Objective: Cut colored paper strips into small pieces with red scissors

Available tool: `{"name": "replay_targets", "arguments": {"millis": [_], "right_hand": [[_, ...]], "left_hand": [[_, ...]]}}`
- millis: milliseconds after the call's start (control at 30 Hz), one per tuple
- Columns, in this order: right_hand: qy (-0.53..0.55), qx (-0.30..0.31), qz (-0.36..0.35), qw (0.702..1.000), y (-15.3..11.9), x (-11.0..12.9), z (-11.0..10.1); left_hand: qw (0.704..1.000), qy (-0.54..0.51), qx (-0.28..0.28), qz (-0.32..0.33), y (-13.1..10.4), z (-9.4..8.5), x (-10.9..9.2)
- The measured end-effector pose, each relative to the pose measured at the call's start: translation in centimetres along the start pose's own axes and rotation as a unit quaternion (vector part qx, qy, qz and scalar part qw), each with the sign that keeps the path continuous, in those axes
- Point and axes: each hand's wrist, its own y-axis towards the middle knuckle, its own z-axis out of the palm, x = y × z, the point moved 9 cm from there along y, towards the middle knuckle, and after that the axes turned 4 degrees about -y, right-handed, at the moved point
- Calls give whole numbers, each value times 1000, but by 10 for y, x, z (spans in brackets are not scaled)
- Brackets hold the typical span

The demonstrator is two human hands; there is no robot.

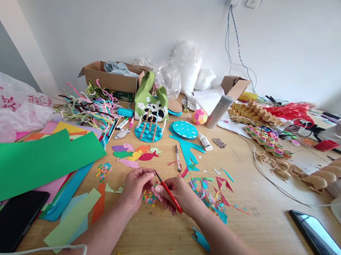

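My right hand (181,194) is wrapped round a pair of red-handled scissors (170,194), their dark narrow tip pointing up and away from me. My left hand (138,188) is closed in a pinch just left of the scissor tip; what its fingers hold is too small to make out. Under and between the hands lies a pile of small coloured paper bits (149,197). Right of my right hand are more paper snippets (207,195) in pink, blue and green. Beyond the hands, several cut-paper fish (135,154) lie together.
At left lie coloured paper sheets (40,161) and a black tablet-like device (12,234). Farther back are a panda bag (152,104), blue discs (184,130), a glue bottle (205,142) and a pen (177,158). At right are egg-carton pieces (332,170), a cable and a phone (316,231).
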Motion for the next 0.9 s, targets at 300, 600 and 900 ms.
{"name": "replay_targets", "arguments": {"millis": [300,600,900], "right_hand": [[-9,-15,10,1000,3,-4,-4],[12,-199,-106,974,1,12,-43],[72,-220,-147,962,2,15,-49]], "left_hand": [[999,-26,20,6,2,2,1],[1000,-17,6,-2,3,0,4],[996,65,65,-18,1,9,13]]}}
